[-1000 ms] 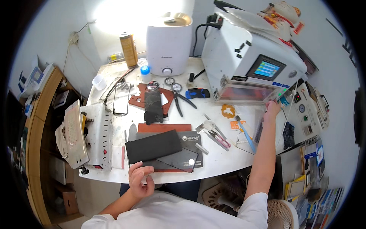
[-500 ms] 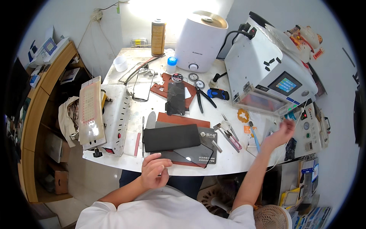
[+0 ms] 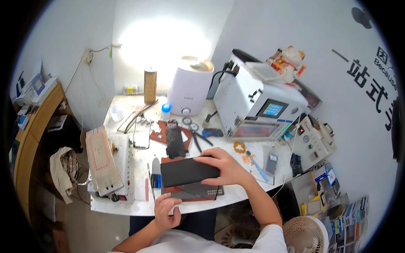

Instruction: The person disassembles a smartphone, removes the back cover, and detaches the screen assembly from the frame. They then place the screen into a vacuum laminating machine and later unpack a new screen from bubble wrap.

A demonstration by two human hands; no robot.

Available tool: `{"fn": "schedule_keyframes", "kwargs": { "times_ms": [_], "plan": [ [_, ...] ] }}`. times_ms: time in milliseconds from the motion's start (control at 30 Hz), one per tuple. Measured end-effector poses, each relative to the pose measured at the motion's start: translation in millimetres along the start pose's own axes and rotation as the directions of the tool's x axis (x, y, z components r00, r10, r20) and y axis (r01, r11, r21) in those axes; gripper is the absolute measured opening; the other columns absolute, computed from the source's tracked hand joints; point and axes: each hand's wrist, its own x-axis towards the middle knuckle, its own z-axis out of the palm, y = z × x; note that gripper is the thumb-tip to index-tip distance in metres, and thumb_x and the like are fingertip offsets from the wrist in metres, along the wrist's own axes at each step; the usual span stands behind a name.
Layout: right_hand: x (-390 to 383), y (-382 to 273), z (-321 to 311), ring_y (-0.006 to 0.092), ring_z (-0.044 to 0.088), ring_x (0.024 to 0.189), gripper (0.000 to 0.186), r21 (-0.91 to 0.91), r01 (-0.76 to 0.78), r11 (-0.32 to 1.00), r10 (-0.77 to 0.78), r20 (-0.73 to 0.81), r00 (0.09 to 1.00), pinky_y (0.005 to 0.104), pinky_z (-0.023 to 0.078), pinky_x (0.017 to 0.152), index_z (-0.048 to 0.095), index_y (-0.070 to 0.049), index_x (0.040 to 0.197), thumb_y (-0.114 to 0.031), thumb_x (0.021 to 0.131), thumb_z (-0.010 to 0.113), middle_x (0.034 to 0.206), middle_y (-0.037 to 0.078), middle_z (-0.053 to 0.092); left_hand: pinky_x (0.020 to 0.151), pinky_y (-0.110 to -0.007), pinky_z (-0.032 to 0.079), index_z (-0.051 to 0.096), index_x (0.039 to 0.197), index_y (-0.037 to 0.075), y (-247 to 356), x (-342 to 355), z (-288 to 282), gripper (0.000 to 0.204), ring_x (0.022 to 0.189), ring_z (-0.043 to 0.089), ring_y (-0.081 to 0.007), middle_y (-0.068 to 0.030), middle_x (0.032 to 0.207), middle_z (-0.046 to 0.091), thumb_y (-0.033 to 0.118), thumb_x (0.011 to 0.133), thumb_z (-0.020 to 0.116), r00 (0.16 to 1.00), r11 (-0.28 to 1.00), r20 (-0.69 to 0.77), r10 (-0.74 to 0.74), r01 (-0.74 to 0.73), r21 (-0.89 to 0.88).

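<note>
My right hand [image 3: 221, 167] is closed on a flat black rectangular slab [image 3: 186, 172], fingers along its right end, over a grey mat [image 3: 211, 193] on a reddish-brown pad [image 3: 171, 160]. Below it, at the desk's front edge, my left hand [image 3: 165, 209] has its fingers loosely bent and apart, holding nothing I can see. A long metal tool [image 3: 151, 181] and a blue-and-black piece [image 3: 155, 181] lie left of the slab. Behind it lies a dark cracked-looking phone [image 3: 176, 143] on a brown holder [image 3: 158, 133], beside black pliers [image 3: 198, 143].
A white machine [image 3: 109, 164] stands at left, a humidifier [image 3: 190, 86] and spray can [image 3: 150, 86] at back, a white machine with a screen [image 3: 257, 105] at back right. A blue brush [image 3: 259, 170], clear bag [image 3: 272, 160] and cable lie right. A fan [image 3: 303, 234] stands lower right.
My right hand has come from the machine at the right to the black slab and taken hold of it. My left hand stays low. The camera's view has shifted.
</note>
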Motion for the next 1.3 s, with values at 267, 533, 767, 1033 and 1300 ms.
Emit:
{"fn": "schedule_keyframes", "kwargs": {
  "times_ms": [267, 533, 767, 1033, 1300],
  "plan": [
    [-6, 10, -176, 0.0133, 0.059, 0.103, 0.046, 0.3, -0.227, 0.926, 0.362, -0.874, 0.323, 0.0251, 0.047, 0.086, 0.061, 0.001, 0.13, -0.022, 0.091, 0.069, 0.114, 0.004, 0.066, 0.096, -0.045, 0.049, 0.046, 0.128, 0.001, 3, 3, -4, 0.053, 0.087, 0.068, -0.0238, -0.0105, 0.097, 0.071, -0.006, 0.076, 0.059, 1.0, 0.998, 0.02, -0.013, 0.014, -0.057],
    [121, 147, -317, 0.0283, 0.067, 0.106, 0.068, -0.362, -0.711, 0.603, 0.358, -0.673, 0.647, 0.036, 0.05, 0.093, 0.064, -0.001, 0.126, -0.052, 0.082, 0.073, 0.116, 0.019, 0.069, 0.095, -0.046, 0.049, 0.042, 0.131, 0.003, 8, 9, -3, 0.054, 0.087, 0.068, -0.0215, -0.0077, 0.099, 0.069, -0.004, 0.079, 0.057, 0.996, 0.998, 0.072, -0.046, 0.048, -0.032],
    [174, 267, -336, 0.0278, 0.062, 0.113, 0.072, -0.338, -0.729, 0.595, 0.671, -0.29, 0.682, 0.0391, 0.049, 0.096, 0.062, -0.001, 0.129, -0.05, 0.079, 0.076, 0.121, 0.017, 0.067, 0.097, -0.045, 0.05, 0.05, 0.109, 0.004, 2, 1, 2, 0.029, 0.093, 0.069, -0.0231, -0.01, 0.102, 0.071, 0.0, 0.081, 0.057, 0.998, 0.998, 0.037, -0.06, 0.059, 0.01],
    [189, 156, -322, 0.019, 0.067, 0.108, 0.05, -0.537, -0.557, 0.633, 0.06, -0.684, 0.727, 0.0318, 0.049, 0.095, 0.068, -0.016, 0.127, -0.052, 0.097, 0.054, 0.115, 0.006, 0.072, 0.091, -0.042, 0.053, 0.06, 0.109, 0.001, 5, 10, -9, 0.019, 0.084, 0.07, -0.0225, -0.0095, 0.094, 0.071, 0.002, 0.09, 0.056, 0.991, 0.997, 0.136, -0.002, -0.009, 0.08],
    [104, -12, -87, 0.0124, 0.061, 0.062, 0.02, -0.332, -0.341, 0.88, 0.138, -0.507, 0.851, 0.0285, 0.048, 0.06, 0.075, -0.014, 0.102, -0.028, 0.096, 0.062, 0.075, 0.004, 0.069, 0.081, -0.037, 0.057, 0.07, 0.103, -0.002, 0, 7, -16, 0.05, 0.076, 0.068, -0.0222, -0.0078, 0.081, 0.068, 0.045, 0.102, 0.05, 0.962, 0.991, 0.244, 0.119, -0.1, -0.087]
  ]
}}
